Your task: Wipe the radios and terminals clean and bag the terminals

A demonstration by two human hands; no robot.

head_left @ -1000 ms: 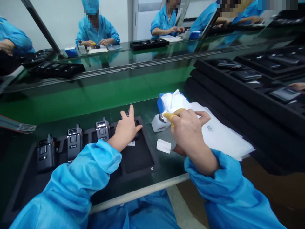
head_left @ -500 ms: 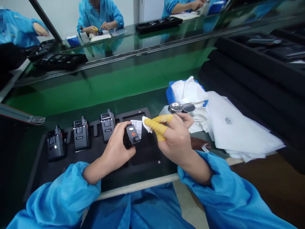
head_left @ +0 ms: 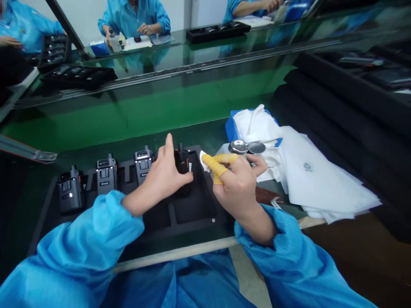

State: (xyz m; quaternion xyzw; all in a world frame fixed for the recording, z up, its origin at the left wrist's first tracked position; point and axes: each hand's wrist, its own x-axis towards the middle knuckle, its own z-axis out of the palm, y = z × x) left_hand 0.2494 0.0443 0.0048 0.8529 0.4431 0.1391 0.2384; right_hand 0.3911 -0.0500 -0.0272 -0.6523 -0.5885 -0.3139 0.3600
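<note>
Black plastic and matte, the small handheld radio (head_left: 181, 162) sits upright in the left hand (head_left: 163, 173), thumb and curled fingers clamped round its body while the index finger sticks straight up, clear of the casing. That grip looks chosen to steady the unit and leave its near side open to the other hand. Its stubby antenna pokes up just above the thumb; its face is turned away from the camera, so buttons and label can't be read here. The right hand (head_left: 237, 182) comes in just beside it, 2 fingertips in yellow finger cots (head_left: 215, 164) pinching a small white wipe (head_left: 203, 157) tight, the wipe's edge very near the radio, though contact is hard to call. The cots probably keep bare skin off the cleaned surface. Below the left hand's knuckles lies the black foam tray (head_left: 192, 214), its near pockets open, and off past the left wrist 3 more radios (head_left: 105, 177) stand upright in their slots, faces toward the camera, with grilles and small printed logos showing. Beyond the right fingertips sits a round metal-topped dispenser (head_left: 238, 146), then a heap of white cloths (head_left: 308, 179) spilling from a blue box (head_left: 231, 126).
</note>
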